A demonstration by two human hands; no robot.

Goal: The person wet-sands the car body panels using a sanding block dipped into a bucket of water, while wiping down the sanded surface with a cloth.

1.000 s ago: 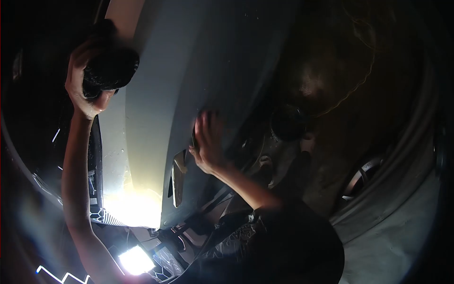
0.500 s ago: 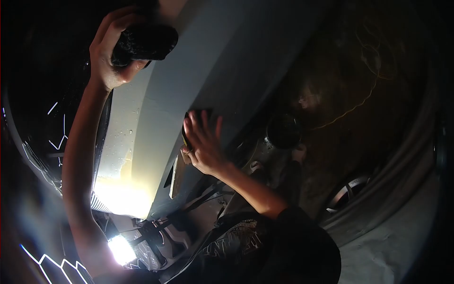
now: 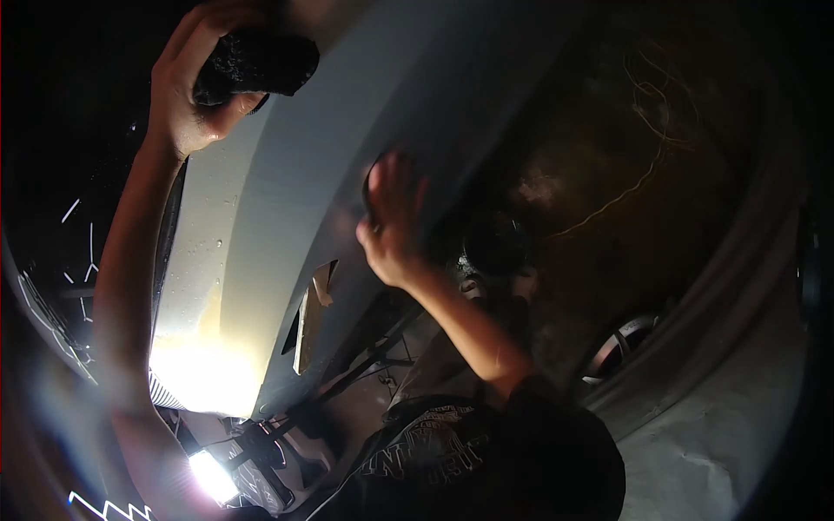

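A long grey panel (image 3: 278,187), like a car bumper, slants across the middle of the view, with water drops on its brightly lit left side. My left hand (image 3: 180,91) is closed around a dark, wet-looking cloth (image 3: 269,62) at the panel's upper left edge. Lower down, my right hand (image 3: 393,221) lies on the panel's shaded side with its fingers extended together. Beneath those fingers a thin dark pad (image 3: 368,193) shows only its edge, and the hand is slightly blurred. Below it is a slot-like opening (image 3: 313,317) in the panel.
A bright work lamp (image 3: 213,477) shines at the lower left. Near a person's feet stands a dark bucket (image 3: 495,243). A thin yellowish cord (image 3: 612,206) trails across the dark floor. A wheel (image 3: 621,347) and grey sheeting (image 3: 695,434) are at the right.
My right hand has slid up along the panel with the pad, away from the opening, which now shows fully. My left hand keeps its hold on the cloth. The view has shifted slightly.
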